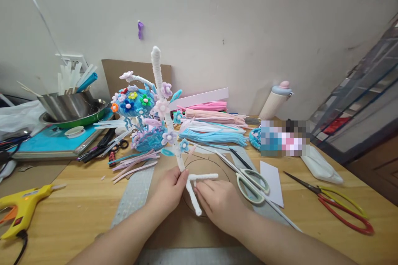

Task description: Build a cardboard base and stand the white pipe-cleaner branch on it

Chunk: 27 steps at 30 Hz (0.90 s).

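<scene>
A tall white fuzzy-wrapped stem stands upright over the cardboard sheet, with lilac and blue pipe-cleaner flowers and small blue leaves along it. Its foot splits into white legs, one pointing right and one toward me. My left hand is closed around the lower stem just above the split. With fingers curled together, my right hand grips the foot beside the legs; its fingertips are partly hidden. Beneath both hands lies the brown cardboard, with a circle drawn on it.
Pale-handled scissors lie right of my right hand, red-and-yellow-handled scissors farther right. A yellow glue gun rests at left. Behind are bundled pipe cleaners, a flower-covered blue piece, a metal bowl and a bottle.
</scene>
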### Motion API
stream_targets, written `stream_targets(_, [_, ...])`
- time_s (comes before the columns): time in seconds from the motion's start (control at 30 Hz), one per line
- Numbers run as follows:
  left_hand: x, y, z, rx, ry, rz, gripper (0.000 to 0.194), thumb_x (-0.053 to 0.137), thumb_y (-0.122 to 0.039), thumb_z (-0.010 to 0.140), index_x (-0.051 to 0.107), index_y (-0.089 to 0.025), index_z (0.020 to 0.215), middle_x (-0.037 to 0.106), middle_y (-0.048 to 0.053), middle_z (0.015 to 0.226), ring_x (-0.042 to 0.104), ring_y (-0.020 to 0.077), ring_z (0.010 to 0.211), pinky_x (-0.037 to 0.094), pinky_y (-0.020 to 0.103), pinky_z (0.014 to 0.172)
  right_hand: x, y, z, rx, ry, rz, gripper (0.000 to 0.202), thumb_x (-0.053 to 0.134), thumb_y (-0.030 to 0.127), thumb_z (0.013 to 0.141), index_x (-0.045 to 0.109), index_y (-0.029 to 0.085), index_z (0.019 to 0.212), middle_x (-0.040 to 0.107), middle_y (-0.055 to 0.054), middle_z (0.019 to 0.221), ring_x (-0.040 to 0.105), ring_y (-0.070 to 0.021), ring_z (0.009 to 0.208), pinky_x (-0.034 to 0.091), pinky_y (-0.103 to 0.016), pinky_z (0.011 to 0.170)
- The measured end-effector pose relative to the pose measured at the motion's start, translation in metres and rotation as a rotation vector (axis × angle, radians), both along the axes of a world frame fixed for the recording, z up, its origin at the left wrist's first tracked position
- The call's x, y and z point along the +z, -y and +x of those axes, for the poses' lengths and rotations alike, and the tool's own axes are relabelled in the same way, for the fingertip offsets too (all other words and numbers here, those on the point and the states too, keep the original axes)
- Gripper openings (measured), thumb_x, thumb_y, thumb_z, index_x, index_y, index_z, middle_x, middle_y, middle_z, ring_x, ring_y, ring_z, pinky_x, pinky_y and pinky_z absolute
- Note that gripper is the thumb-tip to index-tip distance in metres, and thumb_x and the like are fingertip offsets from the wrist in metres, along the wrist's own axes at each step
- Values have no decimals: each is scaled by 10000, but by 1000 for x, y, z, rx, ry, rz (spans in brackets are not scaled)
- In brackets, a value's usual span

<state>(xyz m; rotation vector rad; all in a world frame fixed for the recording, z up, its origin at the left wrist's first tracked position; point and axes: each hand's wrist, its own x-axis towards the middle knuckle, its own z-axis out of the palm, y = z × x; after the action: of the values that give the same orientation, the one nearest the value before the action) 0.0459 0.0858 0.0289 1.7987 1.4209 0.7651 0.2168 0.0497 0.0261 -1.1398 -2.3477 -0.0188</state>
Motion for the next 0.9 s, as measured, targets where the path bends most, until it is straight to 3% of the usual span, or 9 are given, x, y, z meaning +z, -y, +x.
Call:
stream_targets(0.07, [1,0,-1,-21,-57,35,367,359,-423,883,452,-200,606,493,-10,565,468,163,573,292,261,545,2,3,0,7,66,106,231,422,159,898,584,167,734,608,-29,657,531,-157,593,273,-317,561])
stream_targets(0.2, [5,-1,-3,-97,-149,62,352,372,-389,880,448,-201,592,470,-19,541,432,155,540,243,259,537,5,2,6,-1,74,140,202,452,173,895,591,182,748,602,-19,659,524,-164,626,276,-321,577])
stream_targets(0.43, [11,-4,-9,-193,-236,34,347,384,-361,875,478,-196,584,448,-31,520,391,142,511,200,251,510,8,-8,11,16,-54,-96,172,498,237,898,631,210,793,629,-7,721,557,-147,707,330,-276,632])
stream_targets(0.63, [10,-4,-9,-277,-209,-13,334,400,-350,871,503,-190,596,414,-39,515,356,130,498,205,248,504,8,-7,11,97,-63,-131,258,412,235,930,630,177,805,635,-58,764,564,-173,723,359,-293,643])
stream_targets(0.7, [12,-3,-9,-322,-167,-28,335,401,-353,874,529,-185,614,437,-34,534,380,132,521,233,242,513,7,-10,12,76,-230,-330,231,449,252,906,621,190,765,629,-47,757,564,-172,722,367,-288,638])
stream_targets(0.83, [15,-1,-8,-393,-35,-75,314,401,-371,882,582,-187,703,499,-27,580,446,138,568,318,228,545,0,-21,12,-17,-742,-1137,259,532,368,825,524,199,630,520,31,528,477,-115,450,314,-229,434])
stream_targets(0.9, [13,0,-7,-376,36,-123,327,381,-405,889,556,-190,716,463,-43,523,428,124,500,327,219,500,-2,-26,13,13,-826,-1350,277,528,418,806,483,200,641,466,55,483,384,-86,350,251,-210,366])
